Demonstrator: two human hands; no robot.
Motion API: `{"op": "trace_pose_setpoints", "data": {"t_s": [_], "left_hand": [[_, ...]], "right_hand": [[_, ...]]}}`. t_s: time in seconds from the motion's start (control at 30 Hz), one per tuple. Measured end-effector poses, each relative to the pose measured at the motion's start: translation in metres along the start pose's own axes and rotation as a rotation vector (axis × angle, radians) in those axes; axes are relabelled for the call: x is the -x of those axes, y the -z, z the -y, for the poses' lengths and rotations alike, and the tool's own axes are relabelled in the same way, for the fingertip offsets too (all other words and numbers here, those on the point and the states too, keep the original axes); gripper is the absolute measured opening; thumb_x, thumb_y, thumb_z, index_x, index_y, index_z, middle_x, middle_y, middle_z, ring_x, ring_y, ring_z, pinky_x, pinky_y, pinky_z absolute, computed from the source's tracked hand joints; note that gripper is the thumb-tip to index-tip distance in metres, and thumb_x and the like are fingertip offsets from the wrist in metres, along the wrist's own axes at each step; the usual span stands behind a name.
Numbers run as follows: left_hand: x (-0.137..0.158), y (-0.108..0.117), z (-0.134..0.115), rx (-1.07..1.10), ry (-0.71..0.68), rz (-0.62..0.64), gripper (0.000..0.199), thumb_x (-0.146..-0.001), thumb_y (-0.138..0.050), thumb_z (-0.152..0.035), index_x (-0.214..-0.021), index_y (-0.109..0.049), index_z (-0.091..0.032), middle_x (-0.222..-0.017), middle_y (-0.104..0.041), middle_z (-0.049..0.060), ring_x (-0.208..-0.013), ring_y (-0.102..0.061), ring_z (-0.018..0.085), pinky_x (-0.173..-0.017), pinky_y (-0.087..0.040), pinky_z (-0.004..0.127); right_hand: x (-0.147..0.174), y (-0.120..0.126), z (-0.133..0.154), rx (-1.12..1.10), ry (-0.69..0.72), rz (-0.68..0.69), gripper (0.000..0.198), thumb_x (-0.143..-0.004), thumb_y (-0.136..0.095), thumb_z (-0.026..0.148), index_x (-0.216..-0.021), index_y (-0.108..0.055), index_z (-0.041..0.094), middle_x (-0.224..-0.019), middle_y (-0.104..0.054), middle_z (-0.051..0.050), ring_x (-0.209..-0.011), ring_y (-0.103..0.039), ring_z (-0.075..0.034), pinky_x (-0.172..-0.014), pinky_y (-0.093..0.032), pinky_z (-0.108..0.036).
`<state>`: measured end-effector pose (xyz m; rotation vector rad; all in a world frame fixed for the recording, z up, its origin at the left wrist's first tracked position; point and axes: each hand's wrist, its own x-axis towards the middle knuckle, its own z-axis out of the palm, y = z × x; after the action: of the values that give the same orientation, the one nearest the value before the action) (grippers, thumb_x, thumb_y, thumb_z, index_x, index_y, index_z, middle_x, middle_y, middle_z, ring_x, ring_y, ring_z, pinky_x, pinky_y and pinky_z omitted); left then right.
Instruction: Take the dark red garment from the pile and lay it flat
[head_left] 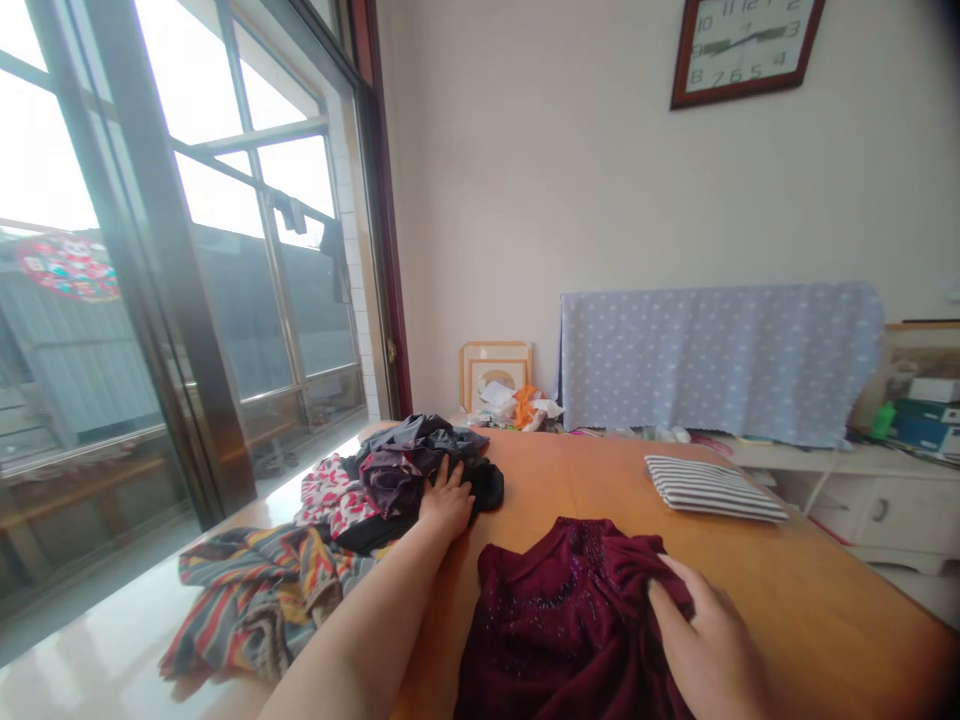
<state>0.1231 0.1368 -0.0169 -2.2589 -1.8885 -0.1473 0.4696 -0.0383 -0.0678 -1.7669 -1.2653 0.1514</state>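
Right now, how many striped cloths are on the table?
2: a rumpled multicoloured cloth at left, and a folded black-and-white cloth at back right. The clothes heap may hide others.

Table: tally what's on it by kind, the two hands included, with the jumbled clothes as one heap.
Hands: 2, left hand and right hand
Maroon top: 1
Black-and-white striped cloth: 1
Clothes heap: 1, its pieces too tangled to count
Total: 5
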Motion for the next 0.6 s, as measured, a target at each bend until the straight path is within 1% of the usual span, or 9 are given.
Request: {"op": "trace_pose_setpoints", "data": {"t_s": [0.1, 0.23, 0.43, 0.5, 0.6], "left_hand": [[-0.018, -0.006, 0.012, -0.002, 0.088, -0.006, 0.048, -0.095, -0.040, -0.038, -0.136, -0.062, -0.026, -0.169, -0.020, 0.004, -0.154, 0.011, 0.038, -0.113, -0.021, 0.068], [-0.037, -0.011, 0.025, -0.001, 0.176, -0.014, 0.051, -0.094, -0.039, -0.035, -0.141, -0.058, -0.025, -0.169, -0.017, 0.006, -0.154, 0.008, 0.040, -0.112, -0.023, 0.068], [-0.054, -0.017, 0.031, 0.006, 0.255, 0.003, 0.054, -0.095, -0.033, -0.030, -0.143, -0.056, -0.024, -0.170, -0.014, 0.007, -0.154, 0.010, 0.039, -0.110, -0.024, 0.069], [-0.055, -0.018, 0.030, 0.014, 0.261, 0.021, 0.055, -0.095, -0.031, -0.029, -0.144, -0.055, -0.023, -0.170, -0.012, 0.007, -0.154, 0.011, 0.039, -0.111, -0.022, 0.070], [-0.049, -0.017, 0.028, 0.031, 0.233, 0.051, 0.056, -0.097, -0.029, -0.035, -0.146, -0.053, -0.024, -0.170, -0.010, 0.006, -0.154, 0.014, 0.037, -0.114, -0.012, 0.072]], "right_hand": [[-0.001, -0.001, -0.002, -0.018, 0.011, -0.001, 0.052, -0.085, -0.051, 0.057, -0.123, -0.066, 0.025, -0.121, -0.069, -0.011, -0.109, -0.063, -0.032, -0.094, -0.049, -0.045], [0.000, -0.002, 0.000, -0.039, 0.015, -0.015, 0.050, -0.084, -0.052, 0.057, -0.121, -0.067, 0.026, -0.122, -0.069, -0.011, -0.109, -0.064, -0.032, -0.093, -0.051, -0.044], [0.002, -0.003, 0.004, -0.035, 0.037, -0.061, 0.048, -0.083, -0.053, 0.055, -0.118, -0.069, 0.026, -0.119, -0.071, -0.011, -0.106, -0.065, -0.031, -0.091, -0.053, -0.043], [0.002, -0.003, 0.004, -0.025, 0.049, -0.056, 0.048, -0.084, -0.052, 0.054, -0.120, -0.068, 0.026, -0.119, -0.070, -0.011, -0.106, -0.065, -0.031, -0.093, -0.052, -0.044], [0.002, -0.003, 0.005, -0.022, 0.061, -0.036, 0.049, -0.086, -0.051, 0.052, -0.124, -0.067, 0.025, -0.121, -0.070, -0.011, -0.109, -0.064, -0.031, -0.096, -0.050, -0.044]]}}
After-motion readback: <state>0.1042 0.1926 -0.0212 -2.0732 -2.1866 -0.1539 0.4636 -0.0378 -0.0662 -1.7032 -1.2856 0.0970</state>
